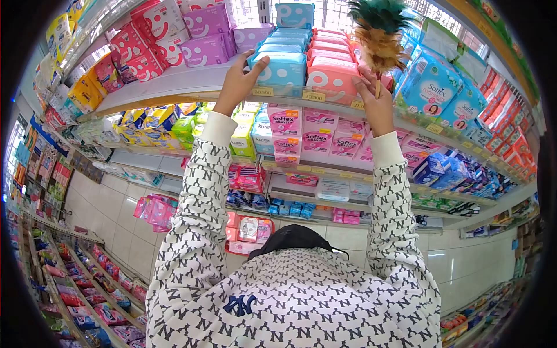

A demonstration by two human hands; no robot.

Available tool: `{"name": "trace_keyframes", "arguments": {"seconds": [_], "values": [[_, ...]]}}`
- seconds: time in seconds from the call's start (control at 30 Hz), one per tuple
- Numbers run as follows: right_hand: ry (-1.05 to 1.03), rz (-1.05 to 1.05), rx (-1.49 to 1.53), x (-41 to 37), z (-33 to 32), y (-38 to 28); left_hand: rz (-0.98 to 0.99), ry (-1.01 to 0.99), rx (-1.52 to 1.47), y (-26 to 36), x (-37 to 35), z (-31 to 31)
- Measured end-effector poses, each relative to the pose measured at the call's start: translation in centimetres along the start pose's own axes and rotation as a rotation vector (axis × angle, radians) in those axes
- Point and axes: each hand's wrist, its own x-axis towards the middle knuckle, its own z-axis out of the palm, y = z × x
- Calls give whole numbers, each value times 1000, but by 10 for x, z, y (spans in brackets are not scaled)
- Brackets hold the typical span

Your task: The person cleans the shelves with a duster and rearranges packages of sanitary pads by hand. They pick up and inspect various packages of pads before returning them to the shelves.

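On the top shelf, my left hand touches the left side of the front blue pack, its thumb and fingers spread. Beside that pack stands a front coral-pink pack, and my right hand is at its right side. The same hand has the wooden handle of a feather duster between its fingers, with the green and tan feathers pointing up. More blue and pink packs stand in rows behind the front ones.
Purple packs are left of the blue row, and large light-blue Softex packs are to the right. Price tags line the shelf edge. Lower shelves hold pink Softex boxes. Another stocked shelf runs along the lower left.
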Motion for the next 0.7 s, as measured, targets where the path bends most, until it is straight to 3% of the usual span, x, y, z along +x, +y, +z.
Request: {"name": "trace_keyframes", "arguments": {"seconds": [0.13,0.33,0.47,0.5,0.57,0.63,0.7], "values": [[-9,151,98,-8,-6,-6,-65,-130,-168,-3,3,-9],[38,269,56,-18,6,0,-175,-235,-134,13,3,-12],[75,416,212,-28,7,-27,-196,119,-399,0,32,-6],[97,438,287,-30,9,-30,-265,46,-488,-4,43,-3],[140,384,147,-29,19,-27,-397,-106,-666,-15,75,2],[161,302,7,-29,22,-15,-492,-424,-734,-77,121,23],[148,184,-134,-24,25,-6,-536,-482,-807,-78,129,42]]}}
